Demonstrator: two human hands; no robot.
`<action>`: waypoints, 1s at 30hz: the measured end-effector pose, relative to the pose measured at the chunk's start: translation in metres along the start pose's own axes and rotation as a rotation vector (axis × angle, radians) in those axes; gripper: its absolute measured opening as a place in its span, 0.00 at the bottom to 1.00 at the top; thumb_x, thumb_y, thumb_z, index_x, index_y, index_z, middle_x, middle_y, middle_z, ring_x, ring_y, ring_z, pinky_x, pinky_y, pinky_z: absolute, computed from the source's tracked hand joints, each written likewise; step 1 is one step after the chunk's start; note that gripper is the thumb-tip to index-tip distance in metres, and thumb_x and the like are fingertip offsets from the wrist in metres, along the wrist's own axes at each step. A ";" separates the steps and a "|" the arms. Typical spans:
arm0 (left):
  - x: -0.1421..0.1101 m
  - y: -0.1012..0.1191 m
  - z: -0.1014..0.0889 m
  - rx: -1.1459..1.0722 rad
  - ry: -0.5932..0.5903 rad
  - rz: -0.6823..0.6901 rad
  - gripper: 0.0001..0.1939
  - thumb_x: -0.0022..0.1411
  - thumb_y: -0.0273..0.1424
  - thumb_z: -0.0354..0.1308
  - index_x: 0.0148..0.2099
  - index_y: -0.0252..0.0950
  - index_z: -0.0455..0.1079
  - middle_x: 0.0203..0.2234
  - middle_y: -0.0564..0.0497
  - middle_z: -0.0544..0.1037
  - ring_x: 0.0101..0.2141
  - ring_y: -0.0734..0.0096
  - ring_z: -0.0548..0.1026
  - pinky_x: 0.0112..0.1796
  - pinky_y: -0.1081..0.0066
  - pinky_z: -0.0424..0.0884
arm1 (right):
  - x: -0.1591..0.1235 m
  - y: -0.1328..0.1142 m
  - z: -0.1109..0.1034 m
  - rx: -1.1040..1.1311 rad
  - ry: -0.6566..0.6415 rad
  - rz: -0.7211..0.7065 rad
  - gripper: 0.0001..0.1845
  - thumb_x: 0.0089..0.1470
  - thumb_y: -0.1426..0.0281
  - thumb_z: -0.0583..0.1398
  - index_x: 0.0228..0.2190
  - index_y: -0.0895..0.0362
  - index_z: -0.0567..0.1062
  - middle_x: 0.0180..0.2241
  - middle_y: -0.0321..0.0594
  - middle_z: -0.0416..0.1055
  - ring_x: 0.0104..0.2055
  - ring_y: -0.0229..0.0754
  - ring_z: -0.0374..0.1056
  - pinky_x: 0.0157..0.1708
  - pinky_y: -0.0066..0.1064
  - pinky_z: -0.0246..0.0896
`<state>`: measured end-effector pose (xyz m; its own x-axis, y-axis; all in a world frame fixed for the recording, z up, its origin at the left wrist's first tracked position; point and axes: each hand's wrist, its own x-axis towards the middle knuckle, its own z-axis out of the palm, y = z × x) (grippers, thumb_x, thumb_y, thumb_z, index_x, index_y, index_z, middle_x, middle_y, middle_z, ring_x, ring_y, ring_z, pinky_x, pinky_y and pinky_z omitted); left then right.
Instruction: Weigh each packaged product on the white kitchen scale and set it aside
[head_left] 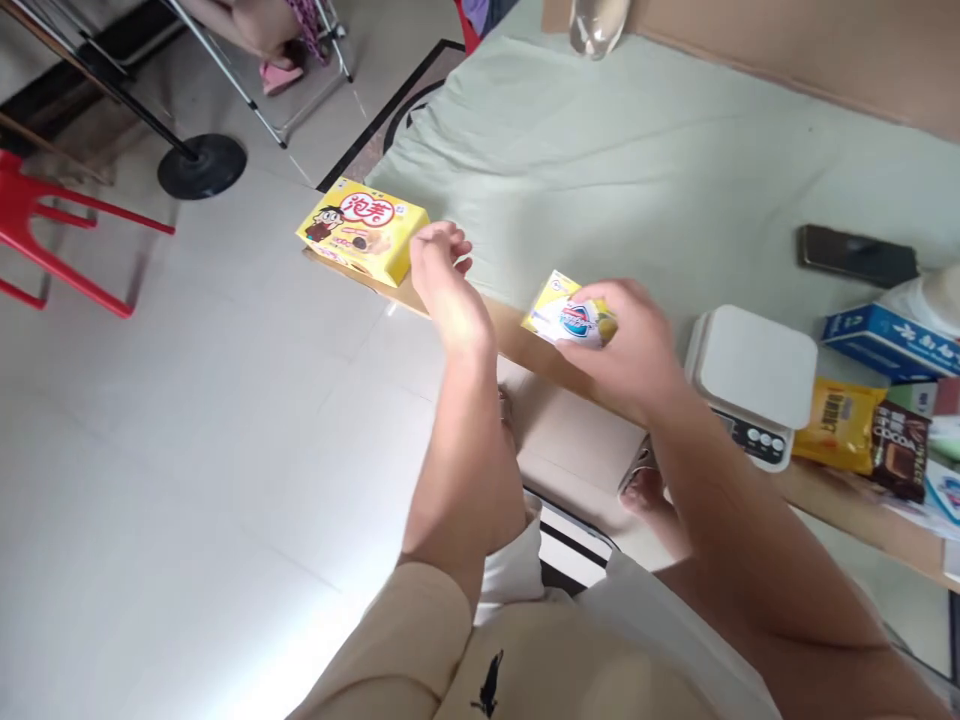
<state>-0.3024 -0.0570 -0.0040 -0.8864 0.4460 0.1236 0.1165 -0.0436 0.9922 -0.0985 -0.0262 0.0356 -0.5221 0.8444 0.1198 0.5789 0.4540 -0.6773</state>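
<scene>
My right hand grips a small yellow and white soap box with a blue shield logo, thumb on the near side and fingers over the far side. The box is at the table's front edge. Further left, my left hand is beside a larger yellow snack box with a cartoon figure and red lettering. Its fingers are loosely bent with nothing seen in them; whether the back of the hand touches the snack box I cannot tell. To the right of my right hand stands a white kitchen scale.
On the right lie a dark phone, a blue box, a yellow packet and a brown cocoa packet. A clear container stands at the back. A red stool and a round black stand base are on the floor.
</scene>
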 end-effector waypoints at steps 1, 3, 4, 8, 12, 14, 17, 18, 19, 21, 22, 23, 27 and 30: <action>0.012 -0.006 -0.008 -0.040 0.093 -0.037 0.24 0.72 0.50 0.33 0.49 0.44 0.64 0.50 0.44 0.77 0.54 0.59 0.79 0.54 0.55 0.77 | 0.008 -0.009 0.010 0.002 -0.030 -0.012 0.20 0.43 0.69 0.67 0.42 0.50 0.77 0.47 0.44 0.76 0.49 0.54 0.72 0.47 0.47 0.71; 0.032 -0.020 -0.028 -0.080 0.289 -0.058 0.28 0.70 0.54 0.29 0.52 0.44 0.61 0.53 0.44 0.75 0.60 0.57 0.76 0.55 0.52 0.76 | 0.023 -0.023 0.031 -0.005 -0.091 -0.050 0.18 0.43 0.70 0.66 0.40 0.51 0.77 0.45 0.43 0.76 0.49 0.53 0.72 0.48 0.46 0.70; 0.040 -0.026 -0.039 -0.090 0.373 -0.045 0.28 0.70 0.55 0.28 0.53 0.45 0.60 0.55 0.46 0.74 0.63 0.56 0.74 0.58 0.50 0.74 | 0.030 -0.028 0.042 -0.016 -0.114 -0.068 0.18 0.43 0.70 0.66 0.39 0.51 0.77 0.45 0.43 0.76 0.50 0.53 0.72 0.49 0.45 0.70; 0.053 -0.048 -0.072 -0.034 0.341 0.106 0.26 0.72 0.57 0.28 0.55 0.52 0.57 0.62 0.57 0.73 0.70 0.56 0.67 0.65 0.46 0.70 | 0.061 -0.043 0.083 -0.082 -0.145 -0.125 0.19 0.44 0.70 0.67 0.42 0.50 0.77 0.49 0.42 0.75 0.52 0.52 0.71 0.47 0.44 0.69; 0.050 -0.062 -0.084 0.157 0.157 0.159 0.32 0.72 0.61 0.25 0.62 0.55 0.58 0.66 0.58 0.71 0.72 0.59 0.65 0.63 0.53 0.74 | 0.087 -0.055 0.117 -0.136 -0.188 -0.201 0.20 0.45 0.70 0.67 0.43 0.50 0.77 0.49 0.43 0.73 0.52 0.53 0.70 0.51 0.47 0.70; 0.048 -0.066 -0.088 0.202 0.203 0.126 0.33 0.74 0.60 0.23 0.64 0.54 0.58 0.67 0.57 0.69 0.72 0.61 0.65 0.64 0.54 0.75 | 0.094 -0.060 0.130 -0.149 -0.210 -0.216 0.20 0.46 0.69 0.68 0.44 0.49 0.76 0.49 0.44 0.71 0.52 0.54 0.69 0.51 0.49 0.70; 0.048 -0.066 -0.094 0.171 0.221 0.102 0.29 0.76 0.56 0.26 0.62 0.53 0.58 0.67 0.58 0.68 0.71 0.60 0.66 0.64 0.53 0.75 | 0.100 -0.064 0.143 -0.153 -0.222 -0.218 0.21 0.48 0.66 0.69 0.46 0.49 0.75 0.49 0.44 0.70 0.53 0.55 0.69 0.51 0.50 0.71; 0.048 -0.066 -0.095 0.159 0.232 0.097 0.27 0.77 0.55 0.27 0.61 0.53 0.59 0.66 0.58 0.69 0.70 0.61 0.67 0.63 0.53 0.75 | 0.101 -0.065 0.146 -0.151 -0.223 -0.224 0.22 0.49 0.65 0.69 0.47 0.49 0.75 0.49 0.44 0.70 0.53 0.55 0.69 0.52 0.51 0.71; 0.049 -0.065 -0.095 0.157 0.263 0.092 0.25 0.77 0.54 0.28 0.59 0.52 0.59 0.64 0.57 0.70 0.69 0.61 0.69 0.61 0.54 0.76 | 0.101 -0.065 0.147 -0.146 -0.220 -0.235 0.22 0.50 0.64 0.69 0.48 0.49 0.74 0.49 0.44 0.69 0.54 0.55 0.69 0.52 0.51 0.71; 0.050 -0.063 -0.094 0.175 0.361 0.106 0.24 0.77 0.53 0.30 0.56 0.50 0.61 0.58 0.55 0.73 0.62 0.63 0.75 0.55 0.57 0.79 | 0.098 -0.064 0.143 -0.123 -0.190 -0.264 0.24 0.52 0.62 0.68 0.50 0.48 0.74 0.51 0.44 0.69 0.56 0.56 0.69 0.54 0.53 0.71; 0.051 -0.062 -0.092 0.171 0.417 0.127 0.23 0.77 0.52 0.30 0.54 0.49 0.61 0.53 0.53 0.74 0.57 0.64 0.78 0.50 0.60 0.79 | 0.094 -0.063 0.137 -0.108 -0.161 -0.272 0.24 0.53 0.61 0.68 0.51 0.48 0.73 0.51 0.45 0.69 0.56 0.56 0.69 0.54 0.53 0.71; 0.051 -0.059 -0.090 0.139 0.472 0.158 0.22 0.77 0.51 0.31 0.51 0.47 0.61 0.47 0.52 0.74 0.49 0.67 0.80 0.45 0.62 0.78 | 0.088 -0.061 0.129 -0.093 -0.123 -0.269 0.24 0.54 0.60 0.67 0.52 0.48 0.73 0.52 0.45 0.70 0.56 0.55 0.69 0.53 0.52 0.71; 0.043 -0.037 -0.067 -0.087 0.483 0.235 0.15 0.76 0.41 0.34 0.39 0.42 0.55 0.31 0.53 0.62 0.30 0.73 0.71 0.33 0.66 0.69 | 0.040 -0.037 0.068 0.021 0.032 -0.243 0.16 0.61 0.59 0.62 0.49 0.48 0.75 0.45 0.44 0.73 0.45 0.47 0.71 0.41 0.43 0.71; 0.023 -0.008 -0.034 -0.183 0.402 0.232 0.11 0.73 0.35 0.38 0.35 0.41 0.52 0.28 0.53 0.56 0.26 0.72 0.64 0.30 0.67 0.62 | -0.008 -0.005 0.015 0.142 0.228 -0.268 0.10 0.62 0.59 0.62 0.42 0.49 0.78 0.34 0.38 0.71 0.34 0.41 0.68 0.32 0.37 0.64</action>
<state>-0.3385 -0.0766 -0.0087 -0.9533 0.0272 0.3007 0.2822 -0.2733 0.9196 -0.1068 -0.0392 0.0267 -0.4813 0.7498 0.4541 0.3399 0.6372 -0.6917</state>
